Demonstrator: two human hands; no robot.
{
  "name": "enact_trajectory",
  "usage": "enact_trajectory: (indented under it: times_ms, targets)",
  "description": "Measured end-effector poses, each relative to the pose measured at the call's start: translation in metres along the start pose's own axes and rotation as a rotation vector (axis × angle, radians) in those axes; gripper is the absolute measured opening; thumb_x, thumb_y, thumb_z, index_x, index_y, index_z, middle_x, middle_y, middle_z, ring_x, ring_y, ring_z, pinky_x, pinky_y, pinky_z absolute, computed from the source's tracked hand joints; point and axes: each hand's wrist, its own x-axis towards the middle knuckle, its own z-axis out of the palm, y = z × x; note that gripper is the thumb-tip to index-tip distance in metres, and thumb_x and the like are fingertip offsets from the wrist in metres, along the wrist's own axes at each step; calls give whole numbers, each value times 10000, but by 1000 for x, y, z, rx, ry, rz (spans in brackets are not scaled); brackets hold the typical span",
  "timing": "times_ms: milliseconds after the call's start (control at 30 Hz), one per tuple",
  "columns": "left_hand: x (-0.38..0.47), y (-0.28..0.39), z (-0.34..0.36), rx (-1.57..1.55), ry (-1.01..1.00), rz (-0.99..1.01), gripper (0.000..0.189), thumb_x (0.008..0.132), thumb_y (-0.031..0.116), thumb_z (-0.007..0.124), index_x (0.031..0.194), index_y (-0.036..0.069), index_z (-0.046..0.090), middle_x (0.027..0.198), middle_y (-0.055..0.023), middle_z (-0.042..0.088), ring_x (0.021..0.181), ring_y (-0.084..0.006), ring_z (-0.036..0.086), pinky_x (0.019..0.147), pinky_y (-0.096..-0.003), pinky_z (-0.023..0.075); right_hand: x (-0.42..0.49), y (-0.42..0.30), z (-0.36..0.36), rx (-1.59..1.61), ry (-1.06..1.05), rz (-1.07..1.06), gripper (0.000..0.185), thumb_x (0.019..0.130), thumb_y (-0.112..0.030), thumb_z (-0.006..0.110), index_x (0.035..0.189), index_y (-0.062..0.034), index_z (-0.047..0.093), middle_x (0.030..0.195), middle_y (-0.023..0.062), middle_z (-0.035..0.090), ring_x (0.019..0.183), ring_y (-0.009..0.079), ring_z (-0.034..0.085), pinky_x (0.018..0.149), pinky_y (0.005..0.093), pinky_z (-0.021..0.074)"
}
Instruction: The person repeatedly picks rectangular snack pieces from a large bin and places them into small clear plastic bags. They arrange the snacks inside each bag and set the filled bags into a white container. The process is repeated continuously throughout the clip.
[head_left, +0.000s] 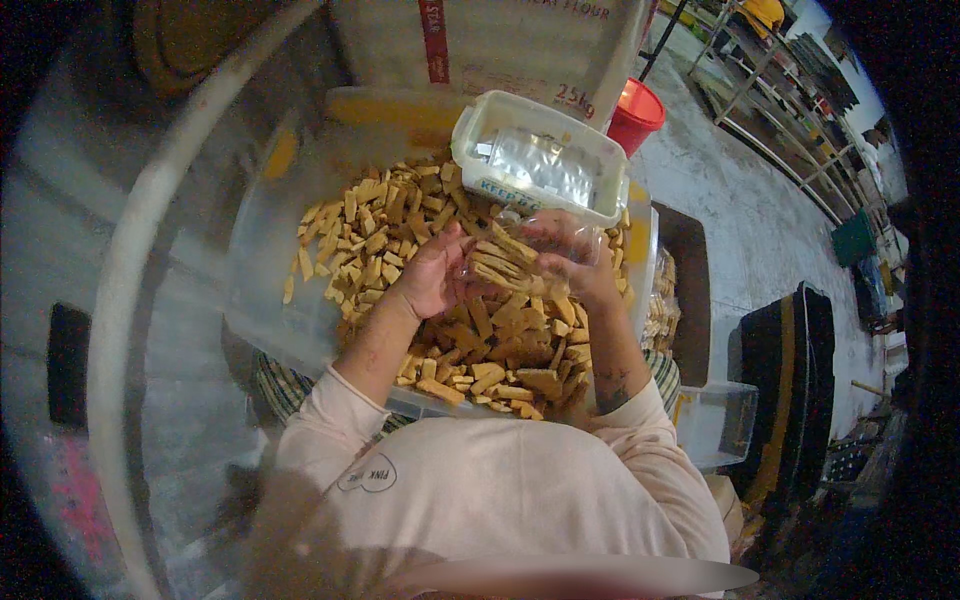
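Golden-brown baked sticks, like rusks or biscuits (375, 217), fill much of a large clear plastic bin (255, 300). Above them my right hand (574, 259) grips a clear plastic clamshell pack (581, 236) with several of the sticks (502, 262) in it. My left hand (435, 274) is at the pack's left side, palm turned inward and fingers partly hidden behind the clear plastic; whether it grips the pack is not plain. Just beyond my hands, a small translucent plastic tub (540, 202) holds a stack of clear plastic packs (547, 157).
A large printed carton (510, 45) stands behind the bin, with a red bucket (637, 116) beside it. At the right are a cardboard box (690, 300) holding filled packs (662, 300), a clear container (716, 424) and a black bin (795, 390). Metal racks (780, 97) stand farther off.
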Motion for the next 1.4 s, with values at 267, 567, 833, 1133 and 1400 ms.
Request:
enact_trajectory:
  times_ms: [267, 567, 833, 1133, 1400]
  targets:
    - [5, -13, -11, 94, 108, 18, 439, 779, 286, 624, 1096, 17, 482, 1014, -115, 586, 911, -230, 591, 801, -372, 489, 3, 0, -3, -409, -99, -98, 228, 694, -110, 677, 914, -58, 651, 1028, 86, 528, 944, 209, 532, 812, 302, 442]
    - [10, -18, -12, 131, 250, 86, 331, 782, 186, 637, 1051, 54, 498, 961, -65, 593, 880, -193, 590, 753, -350, 496, 6, -7, 14, 50, 31, 270, 242, 701, -46, 650, 933, -60, 583, 1037, 93, 466, 940, 227, 528, 793, 326, 445]
    - [13, -8, -30, -94, 490, 215, 291, 761, 179, 657, 965, 7, 540, 952, -107, 591, 885, -228, 586, 786, -358, 487, -29, -3, -8, -1306, -163, 580, 302, 730, -111, 596, 1004, -27, 499, 904, 174, 544, 831, 328, 561, 705, 396, 475]
    - [11, -11, -23, -114, 411, 240, 304, 774, 187, 635, 991, -8, 548, 1001, -114, 590, 905, -229, 580, 811, -339, 478, -45, 25, -10, -1196, -274, 314, 274, 701, -44, 580, 970, -41, 530, 785, 141, 580, 735, 296, 587, 666, 373, 481]
    - [10, -9, -22, -101, 290, 250, 354, 808, 245, 585, 1050, -8, 531, 1036, -121, 584, 926, -226, 576, 819, -325, 475, -19, -10, -2, -34, 588, 31, 159, 782, 11, 580, 924, -18, 515, 960, 76, 595, 855, 137, 569, 772, 249, 465]
